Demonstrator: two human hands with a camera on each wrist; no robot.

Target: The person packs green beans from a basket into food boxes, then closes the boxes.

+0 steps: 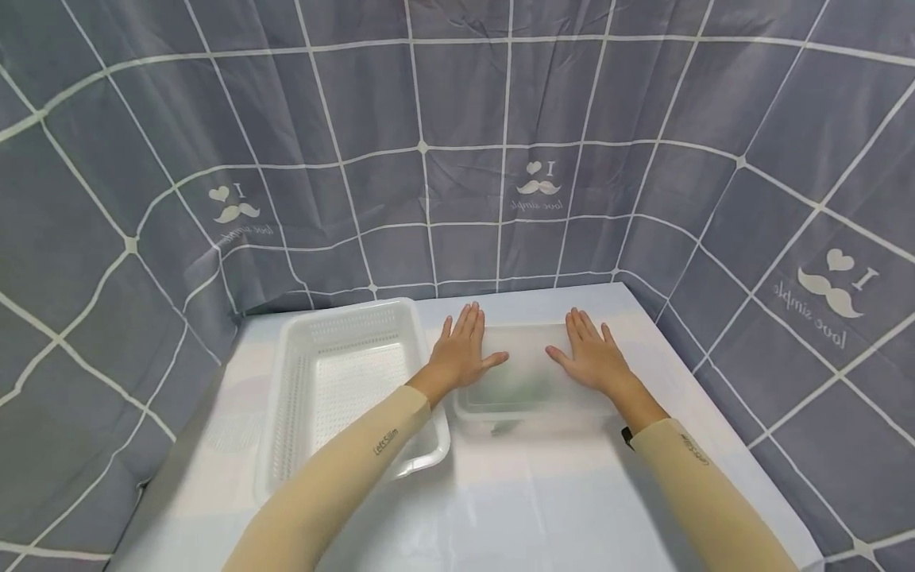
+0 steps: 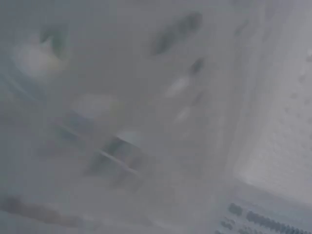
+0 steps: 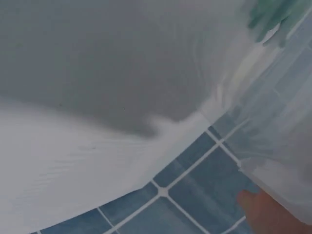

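Observation:
A translucent plastic container (image 1: 525, 357) lies on the table, greenish stuff showing faintly through it. On its left side rests my left hand (image 1: 459, 355), fingers straight and pointing away from me, thumb spread inward. My right hand (image 1: 592, 359) rests on the right side in the same way. Grey, blurred plastic with dim green patches (image 2: 53, 44) fills most of the left wrist view. A bit of the right hand (image 3: 273, 217) shows at the lower right of the right wrist view, beside cloudy plastic (image 3: 287, 180). What exactly is inside cannot be made out.
A white perforated basket (image 1: 360, 381) stands left of the container, partly behind my left forearm. The table (image 1: 536, 492) has a pale cover. Grey curtains (image 1: 465, 191) with white grid lines hang behind it and on both sides.

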